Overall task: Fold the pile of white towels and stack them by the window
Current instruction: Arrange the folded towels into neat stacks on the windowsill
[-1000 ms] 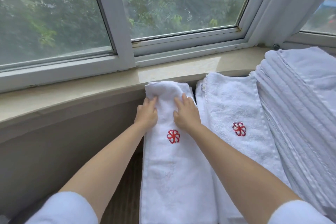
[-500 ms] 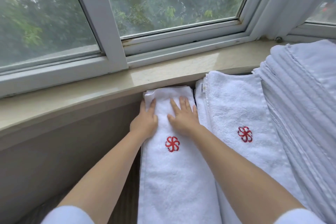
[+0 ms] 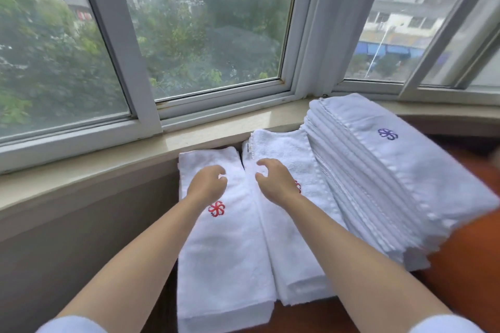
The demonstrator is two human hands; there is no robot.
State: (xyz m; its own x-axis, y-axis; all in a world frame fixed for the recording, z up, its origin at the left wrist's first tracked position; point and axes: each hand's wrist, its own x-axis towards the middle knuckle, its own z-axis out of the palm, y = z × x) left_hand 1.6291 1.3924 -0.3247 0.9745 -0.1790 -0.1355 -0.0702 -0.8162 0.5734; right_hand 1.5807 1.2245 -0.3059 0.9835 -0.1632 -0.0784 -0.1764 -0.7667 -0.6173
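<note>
Three stacks of folded white towels lie below the window sill [image 3: 216, 132]. The left stack [image 3: 224, 257] has a red flower emblem on top. My left hand [image 3: 207, 184] hovers just above its far end, fingers loosely curled, holding nothing. The middle stack [image 3: 286, 224] also carries a red emblem, mostly hidden by my right hand [image 3: 273, 181], which hangs over it with relaxed curled fingers and nothing in them. The tall right stack [image 3: 378, 178] has a purple emblem on its top towel.
The window frame [image 3: 146, 105] and beige sill run across the back. A reddish-brown wooden surface [image 3: 460, 265] shows under and to the right of the stacks. A grey wall [image 3: 81, 238] drops below the sill on the left.
Both hands have lifted off the left towel stack, where they were pressing flat. The right hand has drifted over the middle stack. The view has tilted up and widened.
</note>
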